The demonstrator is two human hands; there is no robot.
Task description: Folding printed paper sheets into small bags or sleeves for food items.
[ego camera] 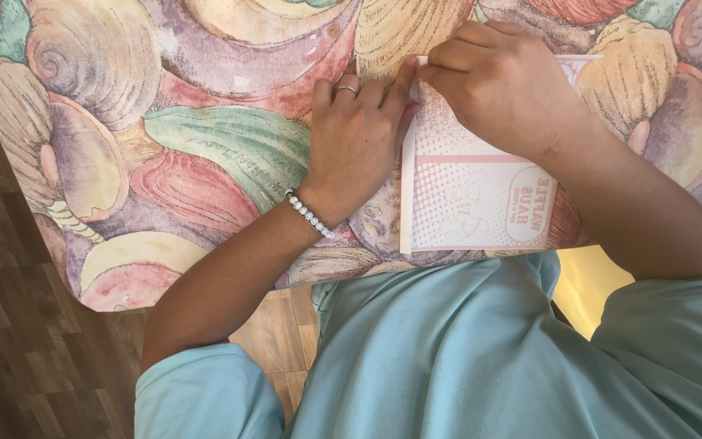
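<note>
Head view looking down at table covered by cloth printed with large pastel seashells. Pink and white dotted paper packet, flat and rectangular, lying on cloth at near edge, just above person's light blue shirt. Left hand, wearing ring and white bead bracelet, resting flat beside packet, fingers together, forefinger touching packet's top left corner. Right hand curling over packet's top edge, fingertips pinching same corner. Brown wood floor showing left.

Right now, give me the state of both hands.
Left hand: fingers curled, fingertip pressing the top edge of the pink paper sheet.
Right hand: closed, pinching that same top corner.
</note>
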